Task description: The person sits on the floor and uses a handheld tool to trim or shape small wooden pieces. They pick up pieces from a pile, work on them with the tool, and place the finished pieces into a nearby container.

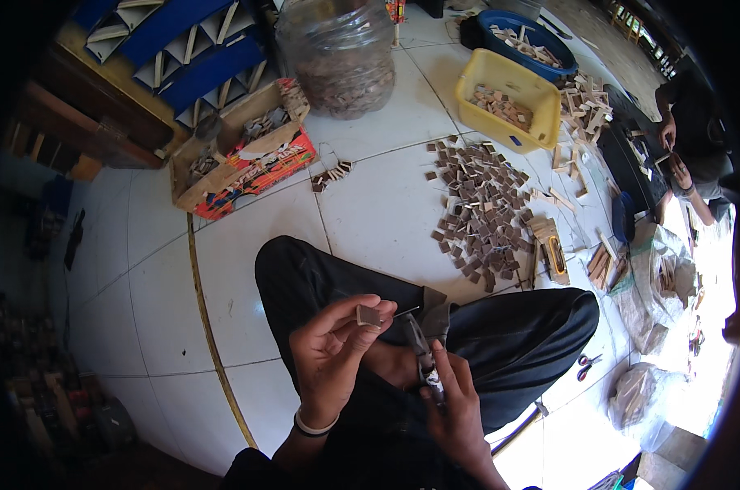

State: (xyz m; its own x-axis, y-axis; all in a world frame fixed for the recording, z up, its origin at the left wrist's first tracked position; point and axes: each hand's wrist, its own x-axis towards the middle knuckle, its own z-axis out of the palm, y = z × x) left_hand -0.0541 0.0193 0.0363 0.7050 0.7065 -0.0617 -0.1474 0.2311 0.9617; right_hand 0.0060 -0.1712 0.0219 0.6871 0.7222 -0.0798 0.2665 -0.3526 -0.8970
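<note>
My left hand [327, 353] is raised above my crossed legs, its thumb and fingers pinching a small brown square wooden piece [368, 315]. A thin metal pin or wire [407, 312] sticks out to the right beside that piece; whether it is fixed in the wood I cannot tell. My right hand [454, 402] is wrapped round a pair of pliers [421, 353]. The pliers' jaws point up toward the wire, close to its right end; contact between them is unclear. On the floor ahead lies a wide spread of similar brown squares [484, 204].
A yellow tub [541, 122] and a blue basin [568, 69] hold wooden pieces. A partitioned box [256, 175] stands left, near a large clear plastic bag [337, 57]. A box cutter [556, 257] and scissors [586, 366] lie right. Another person [697, 155] works at the far right.
</note>
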